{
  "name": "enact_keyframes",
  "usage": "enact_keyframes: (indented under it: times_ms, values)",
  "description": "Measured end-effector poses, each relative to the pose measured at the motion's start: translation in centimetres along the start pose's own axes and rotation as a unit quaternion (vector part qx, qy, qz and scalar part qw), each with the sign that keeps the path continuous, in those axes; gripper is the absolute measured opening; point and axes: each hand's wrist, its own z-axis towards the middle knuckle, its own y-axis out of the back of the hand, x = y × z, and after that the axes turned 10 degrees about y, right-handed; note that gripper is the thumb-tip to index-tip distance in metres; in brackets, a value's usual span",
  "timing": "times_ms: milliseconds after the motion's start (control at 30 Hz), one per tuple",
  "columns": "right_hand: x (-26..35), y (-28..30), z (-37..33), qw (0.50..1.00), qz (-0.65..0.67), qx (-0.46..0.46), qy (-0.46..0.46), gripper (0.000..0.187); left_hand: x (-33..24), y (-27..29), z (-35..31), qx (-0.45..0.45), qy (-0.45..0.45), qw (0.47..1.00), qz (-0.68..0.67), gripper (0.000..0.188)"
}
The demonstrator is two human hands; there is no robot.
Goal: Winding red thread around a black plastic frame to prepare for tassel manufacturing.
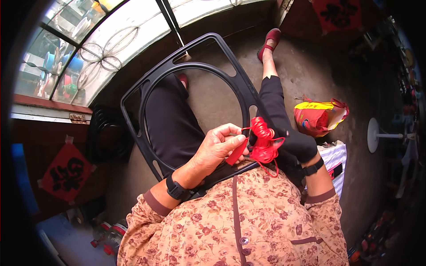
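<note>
My left hand (224,144) is closed, thumb and forefinger pinching the end of a red cord. A flat red strip (237,153) sticks out below the thumb. Just to the right is a loose bundle of the red cord (265,144), with loops hanging down over my lap. My right forearm (320,179), with a black wristband, reaches in from the right. Beyond it, my right hand (304,144) is lost in dark black cloth near the bundle, so its fingers cannot be made out. A black frame (197,44) with a large round opening leans across my legs.
A red and yellow bag (317,117) stands on the floor (310,80) to the right. Nearer me lies a white sack (339,162). A white round-based stand (373,135) is farther right. Black rings (104,137) are stacked on the left below the window.
</note>
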Motion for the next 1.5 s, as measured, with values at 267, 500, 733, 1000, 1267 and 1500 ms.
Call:
enact_keyframes:
  times_ms: [267,500,733,1000,1267,1500]
  values:
    - [-9.4,2.1,0.9,0.971,0.23,0.007,0.061,0.035,-0.2,-0.1,0.1,0.023,-0.024,0.999,-0.023,0.009]
    - [-3.1,1.8,1.9,0.955,-0.291,-0.055,-0.008,0.036,-0.2,0.3,-0.2,-0.002,-0.031,0.999,-0.012,0.01]
    - [-6.4,2.5,-1.6,0.947,0.26,-0.144,0.121,0.053,-0.3,0.6,0.0,0.005,-0.018,1.0,-0.009,0.01]
    - [-13.2,11.4,-3.8,0.859,0.091,-0.422,0.274,0.042,-0.6,0.3,-0.4,-0.006,-0.005,0.999,-0.053,0.018]
    - [-8.7,10.9,-3.8,0.842,0.316,-0.399,0.179,0.037,-1.2,0.5,-0.6,-0.038,-0.007,0.999,-0.022,0.014]
    - [-6.0,3.4,5.3,0.898,-0.111,-0.36,0.226,0.029,-0.4,-0.1,-0.3,-0.012,0.045,0.999,0.026,0.022]
